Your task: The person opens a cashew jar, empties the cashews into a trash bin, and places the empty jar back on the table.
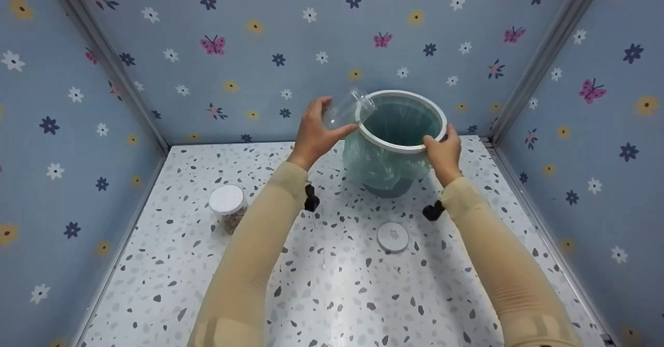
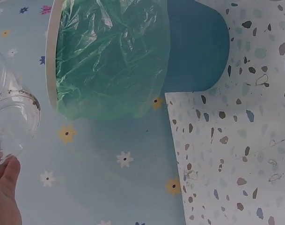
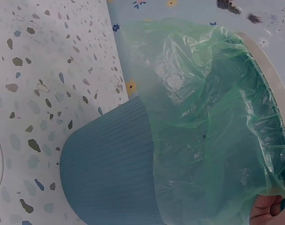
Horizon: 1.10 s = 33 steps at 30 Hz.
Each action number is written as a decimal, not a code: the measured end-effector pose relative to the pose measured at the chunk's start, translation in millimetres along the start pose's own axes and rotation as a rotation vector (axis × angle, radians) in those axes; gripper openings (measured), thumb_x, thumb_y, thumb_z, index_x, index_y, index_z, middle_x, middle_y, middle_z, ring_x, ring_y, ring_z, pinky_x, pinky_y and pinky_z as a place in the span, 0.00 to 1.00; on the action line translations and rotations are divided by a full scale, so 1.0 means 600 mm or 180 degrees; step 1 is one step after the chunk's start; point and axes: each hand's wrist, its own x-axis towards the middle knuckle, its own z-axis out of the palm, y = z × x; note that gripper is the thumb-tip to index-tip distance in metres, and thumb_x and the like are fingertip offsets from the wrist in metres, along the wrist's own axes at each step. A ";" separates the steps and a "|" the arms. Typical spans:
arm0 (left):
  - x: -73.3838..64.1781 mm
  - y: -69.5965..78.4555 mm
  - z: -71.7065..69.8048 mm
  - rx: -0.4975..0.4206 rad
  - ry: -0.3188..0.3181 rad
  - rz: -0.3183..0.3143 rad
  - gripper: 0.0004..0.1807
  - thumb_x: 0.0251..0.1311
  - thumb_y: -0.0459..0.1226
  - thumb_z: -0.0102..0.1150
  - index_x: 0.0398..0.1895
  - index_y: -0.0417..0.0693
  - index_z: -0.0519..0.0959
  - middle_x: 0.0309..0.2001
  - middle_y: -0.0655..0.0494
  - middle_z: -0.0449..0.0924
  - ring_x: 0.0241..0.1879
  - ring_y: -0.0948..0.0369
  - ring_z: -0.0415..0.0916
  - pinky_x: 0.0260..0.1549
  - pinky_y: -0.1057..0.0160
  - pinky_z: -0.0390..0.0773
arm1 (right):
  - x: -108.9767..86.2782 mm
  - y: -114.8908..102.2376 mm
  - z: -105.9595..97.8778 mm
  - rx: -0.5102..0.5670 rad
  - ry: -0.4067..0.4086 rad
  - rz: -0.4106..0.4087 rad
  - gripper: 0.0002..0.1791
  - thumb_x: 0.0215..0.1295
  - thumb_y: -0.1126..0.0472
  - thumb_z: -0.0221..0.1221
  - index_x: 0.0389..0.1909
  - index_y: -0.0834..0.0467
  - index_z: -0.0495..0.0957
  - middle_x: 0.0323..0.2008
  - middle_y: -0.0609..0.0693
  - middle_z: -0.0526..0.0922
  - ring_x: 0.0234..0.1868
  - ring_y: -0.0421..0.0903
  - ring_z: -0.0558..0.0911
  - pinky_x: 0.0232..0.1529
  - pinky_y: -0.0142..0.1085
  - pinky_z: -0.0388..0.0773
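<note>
Left hand (image 1: 316, 137) grips clear jar (image 1: 340, 114), tilted, mouth at left rim of green-lined bin (image 1: 389, 189). Right hand (image 1: 446, 154) pinches bin's right rim. Bin near back edge of counter (image 1: 332, 295), right of middle. White lid (image 1: 392, 236) on counter, front of bin. White-capped jar (image 1: 228, 207) toward counter's left edge.

flowered blue walls (image 1: 321, 38) with grey corner strips (image 1: 543, 56) border a speckled white surface (image 1: 337, 300).
</note>
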 end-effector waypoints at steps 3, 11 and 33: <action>-0.006 -0.006 0.002 -0.0085 0.0047 -0.0025 0.48 0.60 0.52 0.81 0.77 0.41 0.69 0.74 0.44 0.73 0.77 0.50 0.70 0.78 0.55 0.71 | 0.002 0.000 -0.001 0.0016 -0.0002 0.0028 0.47 0.77 0.61 0.55 0.90 0.54 0.41 0.89 0.54 0.50 0.87 0.54 0.59 0.82 0.46 0.65; -0.018 -0.022 0.000 -0.0379 0.0197 -0.0110 0.47 0.61 0.48 0.81 0.77 0.39 0.67 0.75 0.43 0.72 0.78 0.52 0.69 0.79 0.59 0.69 | 0.002 0.001 0.000 0.0027 0.0001 0.0019 0.47 0.77 0.61 0.55 0.90 0.54 0.44 0.89 0.54 0.53 0.87 0.54 0.60 0.82 0.46 0.65; -0.065 -0.059 -0.002 -0.0518 0.0182 -0.0276 0.50 0.63 0.48 0.79 0.80 0.33 0.64 0.69 0.39 0.70 0.74 0.45 0.69 0.78 0.51 0.70 | 0.004 -0.004 0.003 -0.0020 0.0071 -0.0004 0.48 0.75 0.63 0.54 0.90 0.58 0.42 0.89 0.57 0.50 0.88 0.54 0.57 0.84 0.43 0.62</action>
